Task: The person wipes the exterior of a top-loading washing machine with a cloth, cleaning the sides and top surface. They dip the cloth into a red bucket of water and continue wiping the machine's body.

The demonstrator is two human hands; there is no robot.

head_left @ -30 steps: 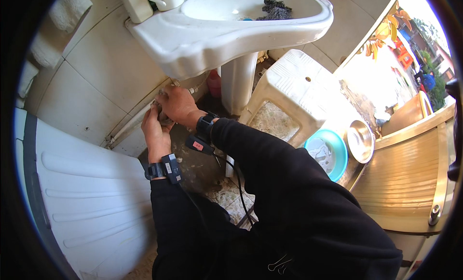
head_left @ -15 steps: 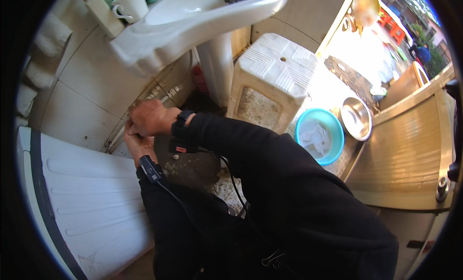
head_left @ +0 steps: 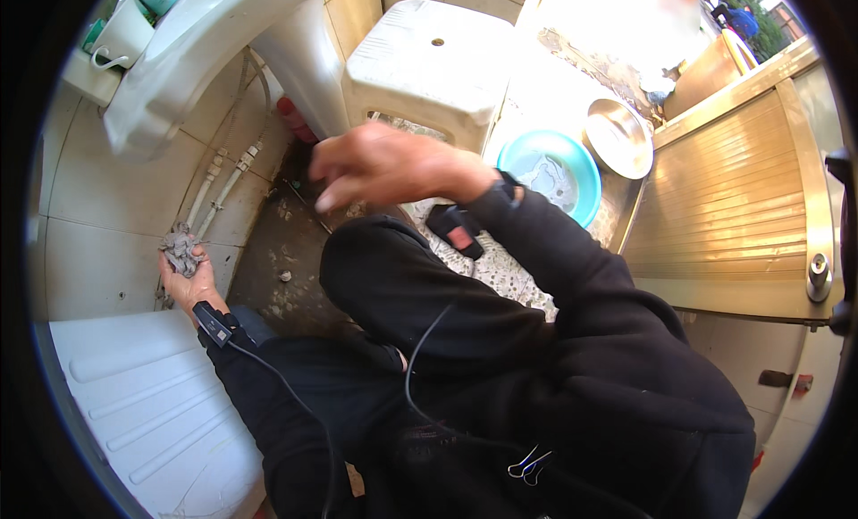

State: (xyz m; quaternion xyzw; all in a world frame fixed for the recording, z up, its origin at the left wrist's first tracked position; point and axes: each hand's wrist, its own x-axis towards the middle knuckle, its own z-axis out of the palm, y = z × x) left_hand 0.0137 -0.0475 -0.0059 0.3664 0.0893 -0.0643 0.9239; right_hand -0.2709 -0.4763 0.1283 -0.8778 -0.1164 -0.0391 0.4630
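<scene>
My left hand [head_left: 189, 288] is wrapped round a crumpled wet-looking grey cloth [head_left: 181, 251], close to the tiled wall and the lower end of the white pipes [head_left: 211, 190]. The cloth bulges out above the fingers. Apart from it, over the dark floor and in front of the stool, my right hand [head_left: 389, 166] is in the air. Its fingers are loosely bent, with the thumb apart from them, and I see nothing held in it. Some blur lies on its fingertips.
A white plastic stool [head_left: 420, 59] stands ahead, right of the sink [head_left: 174, 77]. Farther right are a turquoise basin [head_left: 593, 197] with whitish contents, a steel bowl [head_left: 623, 137] and a yellowish door [head_left: 728, 206]. A white ribbed lid [head_left: 138, 385] lies at lower left; a pinkish-red bottle [head_left: 293, 119] is by the pedestal.
My hands were together by the wall and are now apart. The right one has moved off to the right; the cloth now shows in the left. The view has shifted too.
</scene>
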